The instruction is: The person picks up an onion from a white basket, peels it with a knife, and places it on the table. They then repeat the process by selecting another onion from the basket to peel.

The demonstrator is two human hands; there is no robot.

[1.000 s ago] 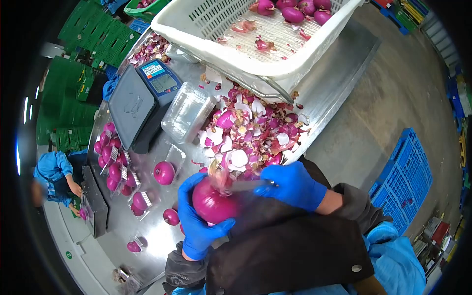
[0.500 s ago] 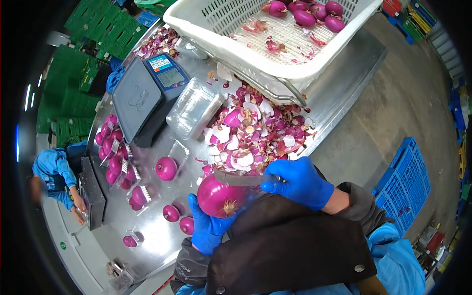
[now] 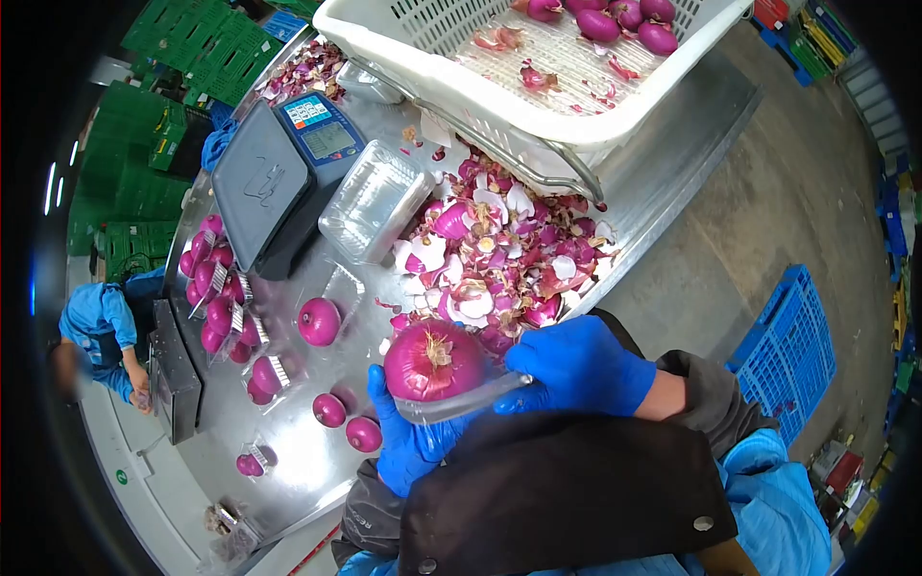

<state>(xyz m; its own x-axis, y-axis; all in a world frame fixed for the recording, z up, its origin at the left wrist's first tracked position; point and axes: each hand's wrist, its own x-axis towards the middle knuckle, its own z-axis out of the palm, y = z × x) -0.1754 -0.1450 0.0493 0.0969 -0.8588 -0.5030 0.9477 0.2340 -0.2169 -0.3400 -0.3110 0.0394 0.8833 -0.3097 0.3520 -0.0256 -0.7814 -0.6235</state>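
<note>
My left hand (image 3: 408, 444), in a blue glove, cups a large red onion (image 3: 434, 361) from below, its root end facing up. In a blue glove too, my right hand (image 3: 576, 367) grips a knife (image 3: 461, 401) whose blade lies flat against the onion's near underside. Both hands hover over the steel table (image 3: 288, 461), just in front of a heap of onion skins and trimmings (image 3: 499, 254).
A white slatted crate (image 3: 538, 58) with a few red onions stands at the back. A digital scale (image 3: 279, 173) and clear plastic trays (image 3: 370, 202) sit left of the heap. Packed and loose onions (image 3: 226, 307) lie at the left. Another person in blue (image 3: 101, 331) works far left.
The onion has been turned so its cut end faces up. The knife has moved from the top of the onion down to its near underside.
</note>
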